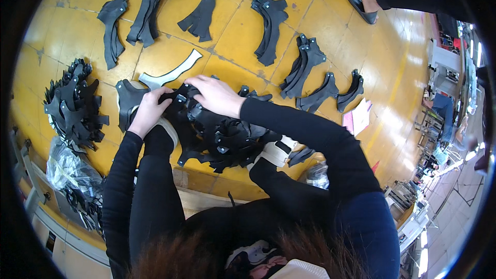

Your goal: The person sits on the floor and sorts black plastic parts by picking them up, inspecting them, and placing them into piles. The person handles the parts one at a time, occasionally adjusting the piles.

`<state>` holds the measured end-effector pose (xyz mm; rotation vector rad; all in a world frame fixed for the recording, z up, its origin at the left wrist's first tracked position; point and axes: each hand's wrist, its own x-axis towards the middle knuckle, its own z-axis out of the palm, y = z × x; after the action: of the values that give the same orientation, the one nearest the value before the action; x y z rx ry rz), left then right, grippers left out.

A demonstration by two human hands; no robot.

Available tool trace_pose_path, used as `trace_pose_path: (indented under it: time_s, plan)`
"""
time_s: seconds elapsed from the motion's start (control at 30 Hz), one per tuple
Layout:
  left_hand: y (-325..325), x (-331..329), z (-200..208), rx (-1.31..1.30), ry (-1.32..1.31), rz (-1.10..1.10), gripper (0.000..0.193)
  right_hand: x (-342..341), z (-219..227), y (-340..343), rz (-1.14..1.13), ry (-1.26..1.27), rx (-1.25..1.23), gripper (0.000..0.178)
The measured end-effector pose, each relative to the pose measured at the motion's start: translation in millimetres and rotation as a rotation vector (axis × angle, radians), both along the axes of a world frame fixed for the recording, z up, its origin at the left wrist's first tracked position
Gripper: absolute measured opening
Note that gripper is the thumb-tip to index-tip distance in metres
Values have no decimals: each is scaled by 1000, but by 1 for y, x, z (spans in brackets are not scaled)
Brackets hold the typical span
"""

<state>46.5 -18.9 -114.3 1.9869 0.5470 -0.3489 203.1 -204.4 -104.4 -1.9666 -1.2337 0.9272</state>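
My left hand [148, 112] has its thumb and fingertips closed on the edge of a black cut piece [180, 93], which looks like a shoe-upper part with a small metal rivet. From the right, my right hand [219, 96] reaches over the same piece, its fingers bent down onto it. Below both hands spreads a loose heap of similar black pieces [227, 134] between my feet. Next to my left hand lies a small black stack [130, 101], and beyond it a curved white piece with a dark edge [173, 71]. My fingers partly hide the held piece.
Stacks of black pieces [150, 13] lie in an arc across the yellow tiled floor [222, 64]. A larger pile [77, 106] and a clear plastic bag [72, 168] are at the left. Pink and white papers [357, 117] lie right. Another person's shoe [361, 8] stands far right.
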Motion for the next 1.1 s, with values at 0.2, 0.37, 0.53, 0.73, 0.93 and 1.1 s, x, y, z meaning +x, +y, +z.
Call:
trace_pose_path:
  time_s: [0.2, 0.37, 0.53, 0.73, 0.93, 1.1]
  plan:
    - [-11, -2, -8, 164, -82, -84, 29, 49, 96, -62, 381, -69, -63, 27]
    - [6, -27, 6, 217, -14, -75, 28, 68, 274, -85, 372, 177, -7, 18]
    - [-3, -5, -15, 231, -100, -121, 28, 78, 413, -121, 437, 403, 143, 16]
    - [-5, -4, -11, 187, -77, -90, 28, 79, 408, -126, 480, 514, 308, 16]
    - [-6, -1, -7, 180, -14, -88, 28, 87, 385, -133, 462, 610, 377, 15]
    - [-7, -2, -6, 190, 10, -85, 30, 97, 371, -137, 458, 673, 414, 15]
